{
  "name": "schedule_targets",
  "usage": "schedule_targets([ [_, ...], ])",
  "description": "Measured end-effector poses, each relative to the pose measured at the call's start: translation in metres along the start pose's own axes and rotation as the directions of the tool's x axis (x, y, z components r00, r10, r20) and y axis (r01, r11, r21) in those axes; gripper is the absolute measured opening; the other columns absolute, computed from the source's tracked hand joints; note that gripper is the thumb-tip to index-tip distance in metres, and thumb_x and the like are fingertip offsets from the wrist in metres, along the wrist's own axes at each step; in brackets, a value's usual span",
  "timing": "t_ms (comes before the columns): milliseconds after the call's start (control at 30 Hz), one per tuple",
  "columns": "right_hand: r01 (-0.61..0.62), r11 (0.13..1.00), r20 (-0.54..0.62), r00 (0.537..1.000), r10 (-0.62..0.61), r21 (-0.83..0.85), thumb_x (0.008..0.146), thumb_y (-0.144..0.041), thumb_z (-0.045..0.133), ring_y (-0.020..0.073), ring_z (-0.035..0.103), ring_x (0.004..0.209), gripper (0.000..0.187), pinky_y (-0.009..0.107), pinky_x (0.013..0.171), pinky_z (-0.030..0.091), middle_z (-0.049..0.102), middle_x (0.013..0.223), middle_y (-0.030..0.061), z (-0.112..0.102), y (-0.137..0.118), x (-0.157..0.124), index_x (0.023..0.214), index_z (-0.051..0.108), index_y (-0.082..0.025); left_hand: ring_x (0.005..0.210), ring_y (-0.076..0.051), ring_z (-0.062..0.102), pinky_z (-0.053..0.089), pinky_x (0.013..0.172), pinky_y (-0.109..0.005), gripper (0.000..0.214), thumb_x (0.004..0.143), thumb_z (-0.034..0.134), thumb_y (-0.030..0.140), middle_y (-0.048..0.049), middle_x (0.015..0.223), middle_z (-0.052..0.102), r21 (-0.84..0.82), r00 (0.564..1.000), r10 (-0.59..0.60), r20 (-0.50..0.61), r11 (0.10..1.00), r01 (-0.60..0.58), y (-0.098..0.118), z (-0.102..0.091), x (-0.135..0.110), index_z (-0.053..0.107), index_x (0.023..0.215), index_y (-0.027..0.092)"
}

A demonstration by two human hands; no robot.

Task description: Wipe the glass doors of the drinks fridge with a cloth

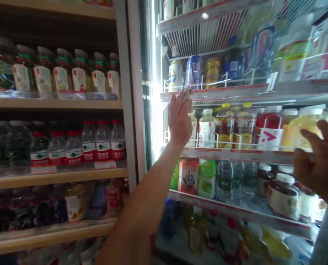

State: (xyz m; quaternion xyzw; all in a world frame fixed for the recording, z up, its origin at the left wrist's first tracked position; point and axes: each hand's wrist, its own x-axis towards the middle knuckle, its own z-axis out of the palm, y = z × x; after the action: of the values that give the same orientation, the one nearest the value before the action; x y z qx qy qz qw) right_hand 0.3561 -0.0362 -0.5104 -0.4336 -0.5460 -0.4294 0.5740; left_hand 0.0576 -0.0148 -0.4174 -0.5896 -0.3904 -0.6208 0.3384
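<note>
a lit drinks fridge, its shelf-front label strip (pixel 230 91) as landmark. at the strip's left end is the left hand (pixel 179 119), fingers close together by a small pale scrap (pixel 188 96), perhaps cloth or paper; blur means i cannot tell if they pinch it. the right hand (pixel 322 158), below the strip's right part, has fingers spread and loosely curled, nothing seen between them, near a yellow drink bottle (pixel 296 125).

the scrap should be light, soft and unbreakable, best pinched by its middle. the strip looks stiff and smooth, something to press along rather than grip.

counted: one scrap; two hands; three cans (pixel 193 71) just above the strip's left part, with one dark blue bottle (pixel 232 66) beside them; one red drink bottle (pixel 269 127) below the strip; well left of it, six white-labelled bottles (pixel 79 75) and, lower, six red-labelled water bottles (pixel 102 141).
</note>
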Motion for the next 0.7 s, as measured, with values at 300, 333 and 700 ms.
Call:
schedule_targets([
  [300,-0.038,0.992,0.008,0.999,0.038,0.122,0.087,-0.03,0.044,0.0232,0.034,0.134,0.042,0.048,0.11,0.021,0.048,0.138,0.0102,0.004,0.001,0.002,0.127,0.053,-0.022,0.142,-0.02,0.0,0.014,0.116,-0.047,0.047,0.09,0.034,0.031,-0.0114,0.149,0.028,0.101,0.983,0.181,-0.033,0.979,-0.177,-0.031,0.0,-0.033,0.039,0.134,0.015],
  [333,-0.039,0.991,0.009,0.999,0.038,0.127,0.087,-0.029,0.044,0.0233,0.034,0.134,0.042,0.048,0.11,0.021,0.047,0.138,0.01,0.003,0.001,0.002,0.127,0.053,-0.023,0.142,-0.019,0.001,0.015,0.116,-0.046,0.047,0.09,0.035,0.031,-0.0093,0.148,0.03,0.066,0.964,0.26,0.051,0.963,-0.263,-0.019,0.005,-0.037,0.038,0.135,0.017],
  [700,0.014,0.994,0.051,0.998,-0.02,0.112,0.086,-0.031,0.045,0.0253,0.031,0.135,0.045,0.047,0.111,0.015,0.042,0.142,0.0111,0.004,0.002,0.008,0.129,0.05,-0.023,0.141,-0.017,0.011,0.023,0.114,-0.042,0.043,0.091,0.031,0.032,-0.0055,0.148,0.032,0.079,0.991,0.099,-0.091,0.993,-0.092,0.012,0.02,-0.039,0.041,0.131,0.02],
])
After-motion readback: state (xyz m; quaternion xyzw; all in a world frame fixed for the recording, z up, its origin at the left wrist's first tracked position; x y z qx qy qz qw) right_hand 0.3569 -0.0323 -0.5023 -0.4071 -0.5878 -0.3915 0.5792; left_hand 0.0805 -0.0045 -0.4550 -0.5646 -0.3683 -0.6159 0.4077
